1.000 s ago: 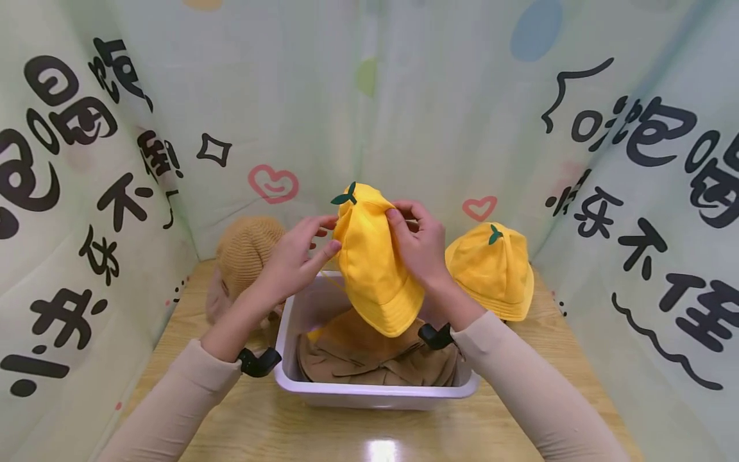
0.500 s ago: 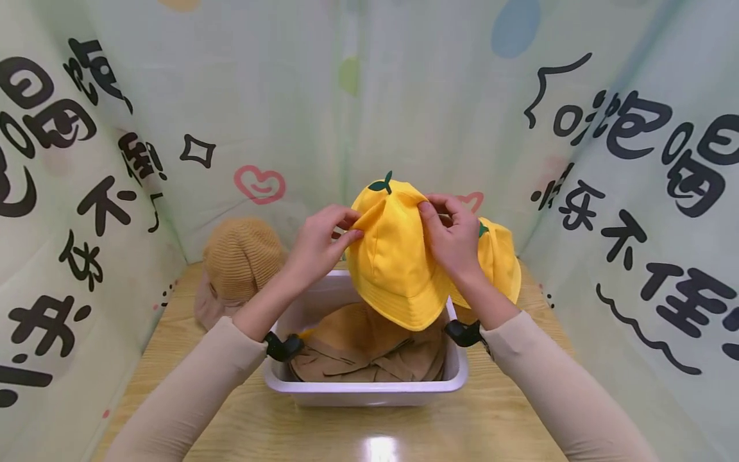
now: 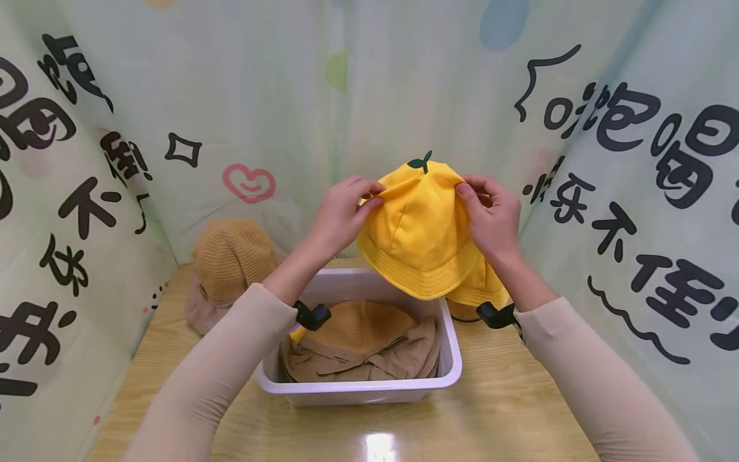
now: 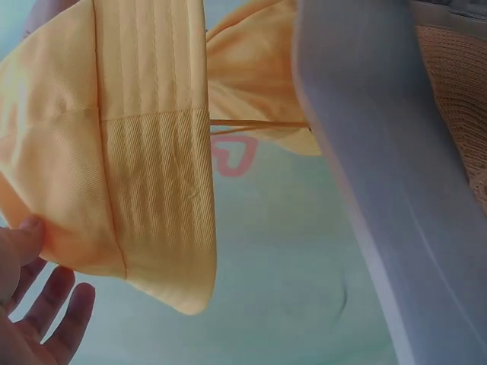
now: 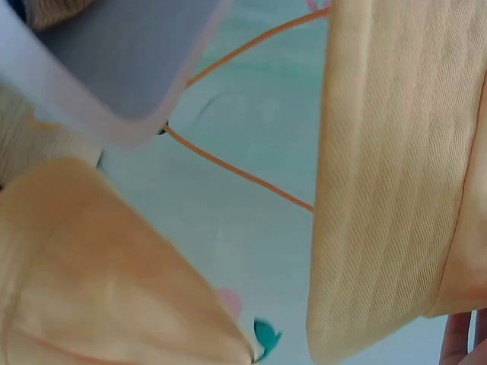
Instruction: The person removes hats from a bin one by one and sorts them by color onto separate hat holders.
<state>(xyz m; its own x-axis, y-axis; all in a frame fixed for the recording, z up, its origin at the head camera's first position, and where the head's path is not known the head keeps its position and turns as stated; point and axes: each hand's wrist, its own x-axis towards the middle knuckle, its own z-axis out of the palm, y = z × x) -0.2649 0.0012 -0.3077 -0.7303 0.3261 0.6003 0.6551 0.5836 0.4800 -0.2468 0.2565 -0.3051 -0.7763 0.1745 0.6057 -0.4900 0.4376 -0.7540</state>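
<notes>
Between my two raised hands hangs a yellow bucket hat (image 3: 418, 231) with a green sprout on top, its brim downward. My left hand (image 3: 345, 212) pinches the left side of its crown, and my right hand (image 3: 493, 215) pinches the right side. In the left wrist view the thumb of the left hand (image 4: 27, 296) presses on the cloth. A thin orange cord (image 5: 243, 175) hangs below the brim in the right wrist view. Behind the held hat stands a second yellow bucket hat (image 3: 482, 285), mostly covered in the head view.
Below the hands, a white plastic bin (image 3: 369, 387) holds a tan knit hat (image 3: 355, 324) and brown cloth hats (image 3: 398, 359). At the left on the wooden table (image 3: 323, 430) stand a tan knit beanie (image 3: 233, 260) and a pinkish hat (image 3: 202, 308). Printed curtains (image 3: 277, 96) enclose the table.
Both hands have lifted the yellow hat up and to the right, and its crown is spread wider. The left hand has gone from loose fingers beside the hat to pinching it.
</notes>
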